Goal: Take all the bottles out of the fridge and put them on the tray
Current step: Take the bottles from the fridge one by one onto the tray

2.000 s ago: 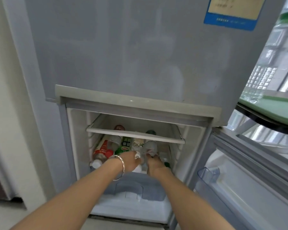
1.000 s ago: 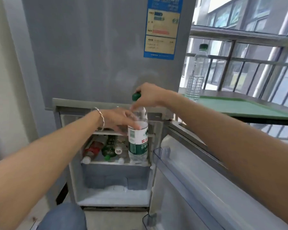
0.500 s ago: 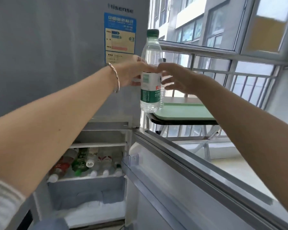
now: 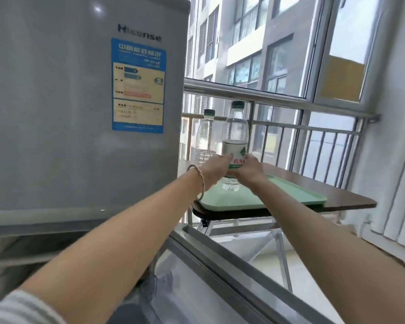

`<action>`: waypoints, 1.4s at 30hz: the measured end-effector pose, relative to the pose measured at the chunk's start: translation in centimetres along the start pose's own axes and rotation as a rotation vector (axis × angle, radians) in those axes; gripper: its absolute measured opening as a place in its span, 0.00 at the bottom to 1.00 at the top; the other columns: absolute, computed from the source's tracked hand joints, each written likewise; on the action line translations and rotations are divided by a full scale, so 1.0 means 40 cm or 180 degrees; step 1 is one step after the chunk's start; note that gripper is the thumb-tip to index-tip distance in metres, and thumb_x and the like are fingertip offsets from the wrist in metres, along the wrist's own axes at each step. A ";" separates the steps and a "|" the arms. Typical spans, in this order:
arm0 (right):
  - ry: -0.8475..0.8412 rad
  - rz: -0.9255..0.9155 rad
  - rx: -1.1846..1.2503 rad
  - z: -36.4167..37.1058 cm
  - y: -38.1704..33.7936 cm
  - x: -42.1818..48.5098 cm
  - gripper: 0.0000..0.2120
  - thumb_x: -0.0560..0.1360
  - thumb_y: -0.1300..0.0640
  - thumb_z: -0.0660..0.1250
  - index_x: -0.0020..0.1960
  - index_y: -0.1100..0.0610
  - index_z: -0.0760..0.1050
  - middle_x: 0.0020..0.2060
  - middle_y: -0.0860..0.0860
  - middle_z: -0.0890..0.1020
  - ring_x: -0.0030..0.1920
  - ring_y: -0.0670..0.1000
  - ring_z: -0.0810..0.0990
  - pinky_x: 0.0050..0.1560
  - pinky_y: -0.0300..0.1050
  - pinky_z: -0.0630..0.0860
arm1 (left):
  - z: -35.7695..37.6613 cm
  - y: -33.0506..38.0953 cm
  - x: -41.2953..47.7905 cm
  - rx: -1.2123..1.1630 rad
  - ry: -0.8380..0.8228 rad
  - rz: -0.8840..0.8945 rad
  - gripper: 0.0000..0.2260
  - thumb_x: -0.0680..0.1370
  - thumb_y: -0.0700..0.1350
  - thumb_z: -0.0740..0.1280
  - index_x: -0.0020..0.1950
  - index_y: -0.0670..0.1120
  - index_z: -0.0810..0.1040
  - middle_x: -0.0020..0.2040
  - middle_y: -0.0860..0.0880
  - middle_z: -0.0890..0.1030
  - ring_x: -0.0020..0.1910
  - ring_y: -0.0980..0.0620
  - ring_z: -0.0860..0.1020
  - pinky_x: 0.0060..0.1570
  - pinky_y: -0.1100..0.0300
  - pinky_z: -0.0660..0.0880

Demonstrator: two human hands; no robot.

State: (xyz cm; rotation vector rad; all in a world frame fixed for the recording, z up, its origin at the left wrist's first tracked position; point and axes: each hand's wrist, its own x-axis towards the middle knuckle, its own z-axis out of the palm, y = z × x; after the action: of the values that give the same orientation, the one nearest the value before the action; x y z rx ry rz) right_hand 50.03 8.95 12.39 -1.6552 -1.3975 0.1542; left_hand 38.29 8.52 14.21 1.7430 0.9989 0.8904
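**Over the tray: setting bottle 2 down clean**

Over the near-left part of the green tray (image 4: 290,195), both hands have the bottle (image 4: 235,134) upright. The left hand (image 4: 216,168) wraps the label band from one side, the right hand (image 4: 249,170) from the other, fingers (image 4: 228,157) curled snug around it. Its base looks right at the tray floor, but I can't tell if it's actually touching yet.

1 more bottle (image 4: 205,136) already stands on the tray just behind and to the left, so that's the thing to watch. My take on doing this bit well:

- Come straight down, no tilt, so the base lands flat instead of on an edge.
- Leave a gap from that back bottle; a knuckle bump could knock it over, since it's tall and clear and probably light.
- Feel the weight settle, then open both hands sideways rather than dragging back.
- Park it toward the back-left, because more bottles will need room up front.

The tray sits on a small brown surface (image 4: 351,197) beside the fridge (image 4: 80,113), so it's a short reach back for the next 1.
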 end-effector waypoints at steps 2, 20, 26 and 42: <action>0.0070 0.0118 -0.0114 0.023 0.009 0.031 0.19 0.65 0.50 0.78 0.49 0.59 0.76 0.44 0.53 0.82 0.45 0.54 0.81 0.52 0.52 0.79 | 0.015 -0.022 0.038 -0.0107 -0.0047 -0.0029 0.22 0.83 0.54 0.51 0.67 0.40 0.70 0.53 0.47 0.75 0.52 0.50 0.69 0.48 0.57 0.67; 0.0154 0.0588 -0.0350 0.121 0.067 0.153 0.34 0.75 0.53 0.67 0.74 0.60 0.55 0.64 0.62 0.74 0.63 0.63 0.75 0.59 0.53 0.73 | 0.037 -0.086 0.163 0.0164 0.0109 0.0055 0.25 0.83 0.54 0.50 0.74 0.41 0.65 0.73 0.42 0.68 0.71 0.41 0.67 0.72 0.47 0.63; 0.1339 -0.0467 -0.0059 0.080 -0.009 0.072 0.15 0.71 0.59 0.68 0.54 0.59 0.67 0.42 0.54 0.76 0.42 0.56 0.77 0.46 0.57 0.78 | -0.009 -0.044 0.076 0.0281 0.0090 0.0347 0.22 0.83 0.50 0.50 0.68 0.39 0.71 0.68 0.40 0.73 0.66 0.42 0.72 0.69 0.50 0.67; -0.1020 -0.1381 -0.0819 0.279 -0.311 -0.264 0.10 0.67 0.55 0.62 0.36 0.58 0.80 0.29 0.54 0.81 0.34 0.57 0.83 0.37 0.47 0.81 | -0.359 -0.136 -0.329 0.0379 -0.0076 -0.1501 0.30 0.81 0.60 0.48 0.63 0.35 0.71 0.53 0.36 0.80 0.52 0.40 0.80 0.59 0.48 0.76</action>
State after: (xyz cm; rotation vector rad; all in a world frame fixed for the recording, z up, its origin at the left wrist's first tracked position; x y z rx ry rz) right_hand 30.69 5.39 10.18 -1.5306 -2.0601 -0.0140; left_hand 18.94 3.11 11.95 1.5122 1.3945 0.5149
